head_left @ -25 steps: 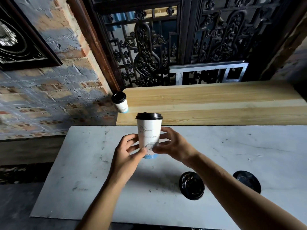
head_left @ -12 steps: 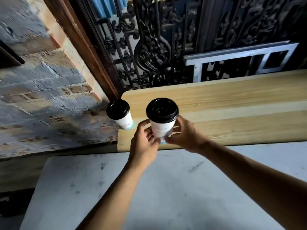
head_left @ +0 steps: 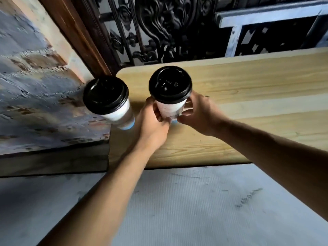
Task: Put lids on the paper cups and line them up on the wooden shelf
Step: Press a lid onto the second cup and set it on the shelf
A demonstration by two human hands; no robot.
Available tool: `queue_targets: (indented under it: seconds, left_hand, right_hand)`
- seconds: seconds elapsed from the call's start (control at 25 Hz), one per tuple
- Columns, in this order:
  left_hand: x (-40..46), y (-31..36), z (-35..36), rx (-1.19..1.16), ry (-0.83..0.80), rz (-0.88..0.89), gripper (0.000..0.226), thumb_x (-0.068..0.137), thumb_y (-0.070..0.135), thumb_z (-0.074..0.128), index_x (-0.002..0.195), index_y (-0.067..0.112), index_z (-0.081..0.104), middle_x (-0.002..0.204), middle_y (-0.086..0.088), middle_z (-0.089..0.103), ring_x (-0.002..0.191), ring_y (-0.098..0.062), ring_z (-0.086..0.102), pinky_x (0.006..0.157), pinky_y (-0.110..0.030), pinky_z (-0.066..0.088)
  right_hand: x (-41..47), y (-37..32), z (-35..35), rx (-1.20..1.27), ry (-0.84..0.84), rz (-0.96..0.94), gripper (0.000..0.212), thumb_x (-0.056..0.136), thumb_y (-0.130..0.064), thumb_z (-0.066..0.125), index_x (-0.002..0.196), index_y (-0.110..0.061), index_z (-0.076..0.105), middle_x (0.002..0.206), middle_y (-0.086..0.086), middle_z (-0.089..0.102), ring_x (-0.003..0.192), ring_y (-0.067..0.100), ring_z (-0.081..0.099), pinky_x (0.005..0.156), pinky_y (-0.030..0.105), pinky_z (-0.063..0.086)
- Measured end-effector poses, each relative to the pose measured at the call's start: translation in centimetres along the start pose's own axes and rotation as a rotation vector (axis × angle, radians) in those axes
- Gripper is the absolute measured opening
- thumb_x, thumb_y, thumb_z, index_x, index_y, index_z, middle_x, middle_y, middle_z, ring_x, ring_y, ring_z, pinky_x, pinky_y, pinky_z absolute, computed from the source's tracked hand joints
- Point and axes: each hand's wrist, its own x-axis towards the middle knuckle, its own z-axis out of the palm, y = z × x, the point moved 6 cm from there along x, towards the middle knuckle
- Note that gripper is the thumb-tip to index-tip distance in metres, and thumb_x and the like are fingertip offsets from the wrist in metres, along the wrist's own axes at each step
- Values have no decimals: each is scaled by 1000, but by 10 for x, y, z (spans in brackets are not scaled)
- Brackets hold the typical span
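Note:
A white paper cup with a black lid (head_left: pixel 170 89) is over the left part of the light wooden shelf (head_left: pixel 248 89). My left hand (head_left: pixel 150 125) grips its lower body from the left and my right hand (head_left: pixel 198 114) grips it from the right. Whether its base touches the wood is hidden by my fingers. A second lidded white cup (head_left: pixel 108 100) with a blue band at its foot stands at the shelf's left end, just left of my left hand.
A grey-white table top (head_left: pixel 195 201) fills the foreground below the shelf. A dark ornate iron grille (head_left: pixel 159 29) and a pale metal frame (head_left: pixel 266 16) rise behind the shelf. A rough brick wall (head_left: pixel 35 86) lies to the left.
Both hands carried the lidded cup from above the grey table forward onto the shelf area, beside the first cup. The view moved closer, and the loose lids on the table left the frame.

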Motion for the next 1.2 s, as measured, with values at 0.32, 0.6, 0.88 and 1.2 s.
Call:
queue_targets:
  seconds: [0.32,0.6,0.88,1.2]
  left_hand:
    - [-9,-1,15,60,-18,73,53,71,14,71,120,29,56,111,4,76,108,-18,74,96,-50,60]
    - [-14,11,50,88,-81,78,56,76,14,69,127,29,52,118,5,75,113,-20,72,98,-48,58]
    - [-43,17,53,225,-113,24,99,78,16,79,159,9,23,153,-16,50,139,-28,52,116,-42,42]
    - [-197,37,35,232,-10,83,69,91,23,73,152,13,42,151,-6,54,135,-15,55,113,-32,46]
  right_hand:
    - [-17,13,-15,-40,17,66,44,79,-6,79,109,-24,54,91,-27,61,74,-28,58,63,-4,42]
    - [-26,32,-35,-20,73,114,43,80,-4,76,110,-25,54,93,-17,66,80,-8,65,66,2,50]
    - [-47,38,-49,40,54,203,90,78,-8,74,157,-14,31,145,8,61,117,19,67,99,39,57]
    - [-171,5,-105,-115,-29,48,64,76,8,61,133,-21,64,125,3,56,101,13,62,82,15,51]
